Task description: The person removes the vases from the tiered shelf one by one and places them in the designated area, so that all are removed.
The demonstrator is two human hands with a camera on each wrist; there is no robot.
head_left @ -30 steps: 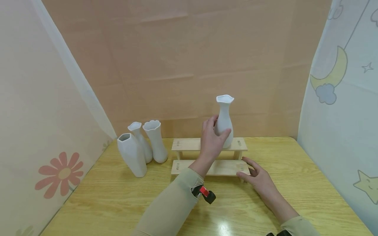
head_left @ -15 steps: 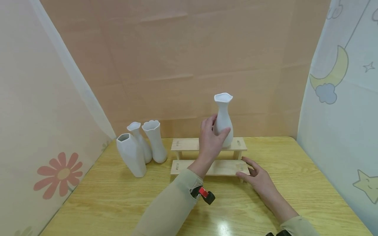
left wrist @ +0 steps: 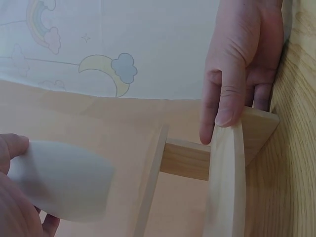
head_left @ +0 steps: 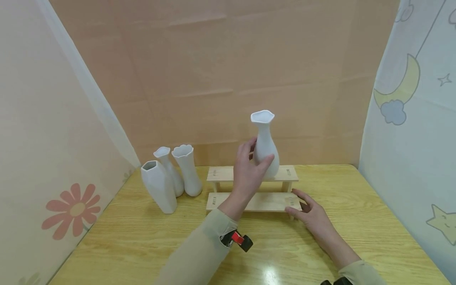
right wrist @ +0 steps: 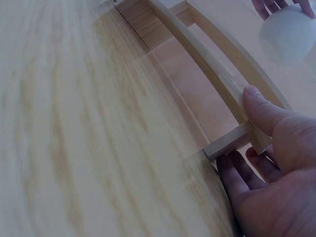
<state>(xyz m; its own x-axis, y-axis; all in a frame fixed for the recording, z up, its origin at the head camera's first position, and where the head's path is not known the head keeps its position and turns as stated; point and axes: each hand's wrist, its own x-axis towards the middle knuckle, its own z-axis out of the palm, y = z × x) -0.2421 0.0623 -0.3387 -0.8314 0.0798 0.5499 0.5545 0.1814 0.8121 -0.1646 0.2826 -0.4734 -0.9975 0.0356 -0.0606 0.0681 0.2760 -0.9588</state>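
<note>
My left hand grips a white vase with a wavy rim round its belly, thumb at the front and fingers behind. The vase leans slightly left; in the left wrist view, a gap shows between its base and the wooden stand's upper board. My right hand holds the right end of the two-step wooden stand. Its thumb presses on the lower board, while the other fingers curl by the end leg.
Left of the stand, three white vases are grouped on the wood-grain table: a faceted one, a slim-necked one and one with a scalloped rim. An orange-brown sheet hangs behind, with patterned sheets at both sides.
My left hand has moved left and slightly up with the vase, which now tilts a little more. The right hand stays at the stand's end.
</note>
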